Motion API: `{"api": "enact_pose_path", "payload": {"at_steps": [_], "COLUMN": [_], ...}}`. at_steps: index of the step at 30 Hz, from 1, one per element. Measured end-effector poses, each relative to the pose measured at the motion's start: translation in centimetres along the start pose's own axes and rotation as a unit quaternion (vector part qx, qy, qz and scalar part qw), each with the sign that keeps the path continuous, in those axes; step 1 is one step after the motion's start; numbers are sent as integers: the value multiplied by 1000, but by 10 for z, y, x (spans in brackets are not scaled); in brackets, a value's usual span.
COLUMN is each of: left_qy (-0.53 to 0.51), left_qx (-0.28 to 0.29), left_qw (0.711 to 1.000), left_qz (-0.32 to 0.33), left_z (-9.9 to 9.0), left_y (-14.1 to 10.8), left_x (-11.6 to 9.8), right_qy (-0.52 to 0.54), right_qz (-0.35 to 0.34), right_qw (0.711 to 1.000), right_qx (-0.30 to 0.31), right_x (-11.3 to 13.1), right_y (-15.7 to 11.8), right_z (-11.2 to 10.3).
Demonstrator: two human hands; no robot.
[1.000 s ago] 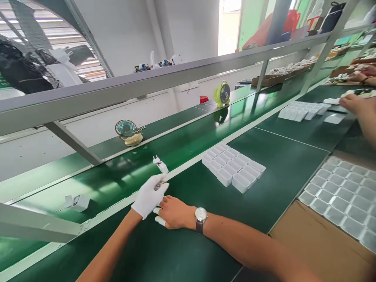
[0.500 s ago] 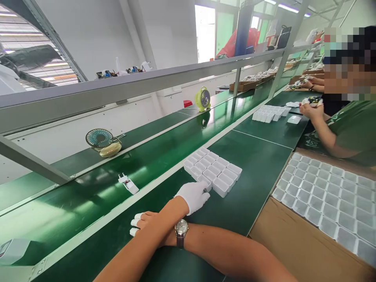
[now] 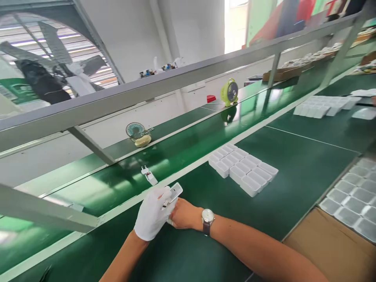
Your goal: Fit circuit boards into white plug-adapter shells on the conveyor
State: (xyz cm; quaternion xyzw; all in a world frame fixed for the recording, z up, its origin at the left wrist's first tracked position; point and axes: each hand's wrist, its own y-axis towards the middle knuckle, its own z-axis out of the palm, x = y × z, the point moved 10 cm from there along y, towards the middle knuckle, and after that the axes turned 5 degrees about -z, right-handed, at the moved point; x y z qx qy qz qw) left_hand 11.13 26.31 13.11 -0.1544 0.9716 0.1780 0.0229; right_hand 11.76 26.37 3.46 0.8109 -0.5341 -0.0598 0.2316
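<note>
Both hands, the gloved left hand [image 3: 154,213] and bare right hand [image 3: 183,214], meet and pinch one small white case [image 3: 175,192] to keep it steady over the bench [image 3: 282,184].

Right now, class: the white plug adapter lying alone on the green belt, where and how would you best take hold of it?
Grip the white plug adapter by the two long flat sides of its body, probably coming from above. It lies flat on the green belt with its two prongs pointing away toward the far rail, so the body end nearer the gloved left hand is free for the fingers.
</note>
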Motion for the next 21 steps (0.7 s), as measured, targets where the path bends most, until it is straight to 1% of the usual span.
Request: {"api": "enact_pose_path", "payload": {"at_steps": [2, 4, 6, 7, 8, 10, 12, 13, 15, 18, 20, 21], "left_qy": [6, 7, -6, -22, -43, -93, -137, -152, -170, -193, -211, -217], "left_qx": [-29, -35, -48, -66, -84, -106, -109, -102, -89, -75, -79, -83], "left_qw": [999, 997, 990, 983, 972, 942, 912, 904, 898, 899, 898, 898], "left_qz": [-30, -75, -135, -173, -216, -305, -370, -386, -395, -386, -377, -374], "left_z": [-6, -4, 0, 1, 3, 9, 19, 23, 30, 37, 41, 42], "left_y": [-23, -44, -63, -72, -81, -99, -114, -119, -124, -126, -126, -126], "left_x": [29, 58, 89, 106, 124, 160, 187, 196, 205, 208, 207, 207], "right_qy": [-6, -12, -21, -27, -34, -43, -47, -49, -55, -63, -69, -73], "right_qz": [-8, -4, 11, 23, 36, 59, 63, 60, 48, 27, 21, 21], "right_qw": [1000, 1000, 1000, 999, 999, 997, 997, 997, 996, 994, 993, 994], "right_qx": [9, 10, -1, -9, -17, -23, -6, 10, 44, 86, 91, 81], "right_x": [2, 3, 4, 4, 3, 1, -1, -1, -2, -3, -5, -6], "right_y": [-2, -3, -4, -4, -5, -6, -5, -4, 1, 9, 13, 14], "right_z": [5, 5, 3, 2, 1, 1, 2, 3, 2, 1, 2, 3]}}
